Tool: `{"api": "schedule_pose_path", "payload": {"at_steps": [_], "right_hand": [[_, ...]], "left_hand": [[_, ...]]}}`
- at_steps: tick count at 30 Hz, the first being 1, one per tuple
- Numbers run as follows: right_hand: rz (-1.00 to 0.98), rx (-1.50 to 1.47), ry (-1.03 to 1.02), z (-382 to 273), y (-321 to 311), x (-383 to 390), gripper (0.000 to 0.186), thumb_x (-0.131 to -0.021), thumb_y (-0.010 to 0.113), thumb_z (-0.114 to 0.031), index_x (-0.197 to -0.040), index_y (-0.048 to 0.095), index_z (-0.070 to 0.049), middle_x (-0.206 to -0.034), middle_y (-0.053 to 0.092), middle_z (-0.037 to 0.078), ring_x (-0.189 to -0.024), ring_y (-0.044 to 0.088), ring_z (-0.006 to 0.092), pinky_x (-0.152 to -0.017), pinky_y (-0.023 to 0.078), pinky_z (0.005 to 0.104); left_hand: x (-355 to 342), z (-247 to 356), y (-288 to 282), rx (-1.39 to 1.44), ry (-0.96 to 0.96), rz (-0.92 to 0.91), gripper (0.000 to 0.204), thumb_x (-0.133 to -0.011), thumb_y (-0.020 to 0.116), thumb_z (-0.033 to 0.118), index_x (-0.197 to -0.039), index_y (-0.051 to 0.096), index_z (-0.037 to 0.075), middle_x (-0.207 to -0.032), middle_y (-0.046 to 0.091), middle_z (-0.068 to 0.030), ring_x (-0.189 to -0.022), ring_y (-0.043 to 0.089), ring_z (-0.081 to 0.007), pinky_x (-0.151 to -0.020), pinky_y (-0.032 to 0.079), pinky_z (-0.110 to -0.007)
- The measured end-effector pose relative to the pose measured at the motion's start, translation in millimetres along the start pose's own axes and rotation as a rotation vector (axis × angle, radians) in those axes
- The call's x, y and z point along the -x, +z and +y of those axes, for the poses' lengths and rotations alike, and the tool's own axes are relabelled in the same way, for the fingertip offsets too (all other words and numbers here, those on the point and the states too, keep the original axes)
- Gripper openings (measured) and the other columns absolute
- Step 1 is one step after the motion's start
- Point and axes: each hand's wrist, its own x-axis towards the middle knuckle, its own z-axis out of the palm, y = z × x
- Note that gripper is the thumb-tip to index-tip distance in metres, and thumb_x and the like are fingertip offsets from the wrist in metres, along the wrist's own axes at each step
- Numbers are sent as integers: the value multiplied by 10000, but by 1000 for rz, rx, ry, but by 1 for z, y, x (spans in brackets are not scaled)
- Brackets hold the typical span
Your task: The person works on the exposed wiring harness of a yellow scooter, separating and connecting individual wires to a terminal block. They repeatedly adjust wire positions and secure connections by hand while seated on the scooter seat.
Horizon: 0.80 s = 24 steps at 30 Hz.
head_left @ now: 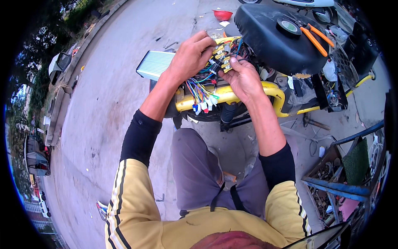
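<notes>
Both my hands are at a yellow terminal block (226, 63) with metal screws, set among wires on a yellow-framed scooter. My left hand (193, 54) is closed in a pinch at the block's far left end; what lies between its fingertips is hidden. From the right, my right hand (243, 79) grips the block's near end with thumb and fingers. Coloured wires with plug connectors (203, 107) hang over the yellow frame tube (226, 96) below. Left of the block, partly behind my left wrist, sits a silver finned controller box (154, 64).
A black scooter seat (265, 29) lies at the right, carrying a black tape roll (289, 27) and orange-handled pliers (317, 39). A hammer (317, 123) is on the ground. At lower right stands a blue metal rack (340, 189) of parts. A red bowl (222, 15) sits farther off.
</notes>
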Motion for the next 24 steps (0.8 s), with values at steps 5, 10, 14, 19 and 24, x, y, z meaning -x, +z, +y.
{"api": "schedule_pose_path", "payload": {"at_steps": [5,10,14,19,24], "right_hand": [[-14,11,4,0,-3,-1,214,-1120,500,-142,-1296,590,-59,-1190,694,83,-1049,675,187,-930,550,426],[-18,17,3,-1,-1,0,210,-1121,496,-141,-1287,596,-60,-1188,696,83,-1050,675,188,-932,549,424],[-18,17,4,-1,-2,1,207,-1123,492,-142,-1279,600,-60,-1187,697,82,-1051,675,188,-936,549,428],[-21,15,5,-1,-1,1,204,-1123,494,-145,-1274,601,-59,-1186,696,84,-1054,677,189,-936,554,428],[-29,11,0,-1,-2,0,205,-1122,497,-148,-1279,597,-60,-1189,695,84,-1051,681,191,-931,558,428]], "left_hand": [[-1,-2,1,2,19,10,84,-940,702,21,-1019,693,-7,-953,639,-123,-853,673,-307,-752,535,-389],[-1,0,1,32,5,15,81,-934,703,12,-1012,691,-8,-951,640,-124,-851,676,-309,-751,541,-388],[-1,1,0,30,13,17,81,-931,703,9,-1008,688,-10,-946,637,-128,-846,675,-312,-747,543,-390],[-1,1,0,29,21,22,88,-923,705,5,-1007,686,-12,-943,633,-133,-844,672,-316,-744,542,-391],[-2,2,-1,36,2,12,96,-918,702,1,-1012,689,-13,-948,632,-136,-855,671,-321,-748,538,-394]]}}
